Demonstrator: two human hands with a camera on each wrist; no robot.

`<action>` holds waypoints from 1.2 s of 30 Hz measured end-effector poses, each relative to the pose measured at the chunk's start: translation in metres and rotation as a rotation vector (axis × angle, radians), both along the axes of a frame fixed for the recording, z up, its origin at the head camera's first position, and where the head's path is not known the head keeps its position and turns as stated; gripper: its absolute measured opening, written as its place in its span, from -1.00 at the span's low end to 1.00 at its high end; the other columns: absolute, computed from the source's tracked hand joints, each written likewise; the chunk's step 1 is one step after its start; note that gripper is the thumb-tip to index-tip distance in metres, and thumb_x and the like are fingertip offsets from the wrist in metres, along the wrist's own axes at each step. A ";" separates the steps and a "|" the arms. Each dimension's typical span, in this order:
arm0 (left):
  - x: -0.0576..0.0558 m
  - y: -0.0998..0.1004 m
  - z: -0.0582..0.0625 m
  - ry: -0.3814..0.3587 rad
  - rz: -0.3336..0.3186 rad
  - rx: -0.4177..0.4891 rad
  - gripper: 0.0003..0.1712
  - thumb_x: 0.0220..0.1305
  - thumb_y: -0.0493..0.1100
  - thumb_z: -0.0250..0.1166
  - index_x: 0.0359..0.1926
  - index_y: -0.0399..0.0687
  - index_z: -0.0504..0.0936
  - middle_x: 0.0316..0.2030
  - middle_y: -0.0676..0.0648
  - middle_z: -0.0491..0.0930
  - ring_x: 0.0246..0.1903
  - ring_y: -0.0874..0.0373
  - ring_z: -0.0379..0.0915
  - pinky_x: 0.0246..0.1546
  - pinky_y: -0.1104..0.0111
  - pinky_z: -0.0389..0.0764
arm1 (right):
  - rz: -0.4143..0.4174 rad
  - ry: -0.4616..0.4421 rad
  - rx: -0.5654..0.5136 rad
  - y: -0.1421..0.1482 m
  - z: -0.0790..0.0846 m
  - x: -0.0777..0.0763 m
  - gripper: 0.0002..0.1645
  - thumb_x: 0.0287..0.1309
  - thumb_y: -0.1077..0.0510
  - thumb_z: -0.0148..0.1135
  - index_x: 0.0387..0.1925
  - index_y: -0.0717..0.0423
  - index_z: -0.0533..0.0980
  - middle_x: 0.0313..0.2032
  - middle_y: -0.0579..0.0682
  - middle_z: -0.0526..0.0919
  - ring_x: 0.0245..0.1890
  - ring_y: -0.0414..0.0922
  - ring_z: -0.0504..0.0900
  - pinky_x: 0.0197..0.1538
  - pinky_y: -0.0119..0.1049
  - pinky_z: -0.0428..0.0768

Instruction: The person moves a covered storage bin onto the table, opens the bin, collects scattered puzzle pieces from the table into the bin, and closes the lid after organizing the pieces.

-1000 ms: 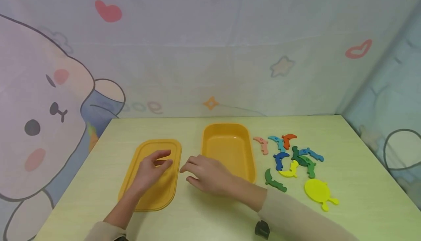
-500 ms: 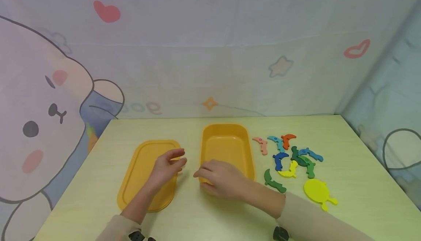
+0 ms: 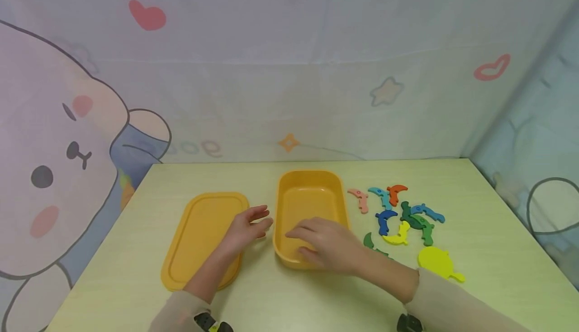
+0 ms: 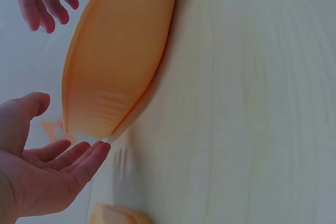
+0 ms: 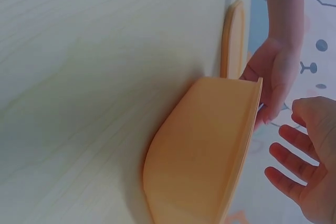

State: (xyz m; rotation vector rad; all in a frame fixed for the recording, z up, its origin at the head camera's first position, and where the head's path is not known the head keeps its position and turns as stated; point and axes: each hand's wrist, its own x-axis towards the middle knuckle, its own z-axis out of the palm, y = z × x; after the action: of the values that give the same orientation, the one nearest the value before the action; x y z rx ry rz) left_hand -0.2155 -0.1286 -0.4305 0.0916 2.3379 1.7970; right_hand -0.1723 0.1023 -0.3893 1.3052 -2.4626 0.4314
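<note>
We seem to be in a small play corner walled in with cloth, though we cannot tell whether it sits in a home, a nursery or a studio. In the head view, a pale back cloth point(image 3: 289, 95) with faint creases hangs at twelve o'clock behind the table point(image 3: 312, 299), and a printed side cloth point(image 3: 543, 120) closes us in at three. The prints are of a childish sort: we see a big cartoon animal point(image 3: 59, 131) with pink cheeks at nine, a red heart point(image 3: 149, 17) between ten and eleven, and a star point(image 3: 386, 92) at two. The tabletop looks like pale wood, and small bright toy pieces point(image 3: 412, 220) lie scattered on it at four o'clock
</note>
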 end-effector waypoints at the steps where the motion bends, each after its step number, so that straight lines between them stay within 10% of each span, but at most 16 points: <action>1: -0.001 0.002 0.000 -0.001 0.000 -0.002 -0.41 0.20 -0.18 0.22 0.23 -0.28 0.34 0.15 -0.29 0.42 -0.01 -0.11 0.50 -0.13 0.19 0.61 | -0.016 -0.017 -0.004 0.003 0.001 0.000 -0.62 0.05 0.07 0.28 -0.03 -0.06 0.54 -0.13 -0.15 0.60 -0.14 -0.19 0.56 -0.08 -0.36 0.58; 21: -0.003 0.016 0.000 -0.053 -0.031 0.105 -0.40 0.17 -0.36 0.13 0.27 -0.26 0.29 0.18 -0.34 0.35 -0.02 -0.12 0.49 -0.23 0.20 0.65 | -0.319 -0.147 0.011 0.048 0.018 -0.006 -0.53 0.08 0.01 0.27 0.08 -0.11 0.48 -0.01 -0.11 0.58 -0.08 -0.14 0.58 -0.24 -0.33 0.64; 36: -0.002 0.017 -0.003 -0.067 -0.055 0.141 -0.45 0.18 -0.37 0.09 0.23 -0.31 0.32 0.17 -0.31 0.37 -0.07 -0.07 0.51 -0.23 0.19 0.65 | -0.458 -0.180 -0.071 0.084 0.000 -0.003 -0.48 0.04 0.10 0.31 0.08 0.05 0.47 0.01 0.10 0.57 -0.16 0.03 0.63 -0.34 -0.21 0.65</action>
State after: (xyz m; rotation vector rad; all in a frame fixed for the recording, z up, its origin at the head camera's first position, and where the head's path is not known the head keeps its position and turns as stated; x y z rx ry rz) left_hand -0.2178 -0.1115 -0.4340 0.1134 2.1407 1.9062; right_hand -0.1750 0.1867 -0.3897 0.6645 -2.7565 0.5259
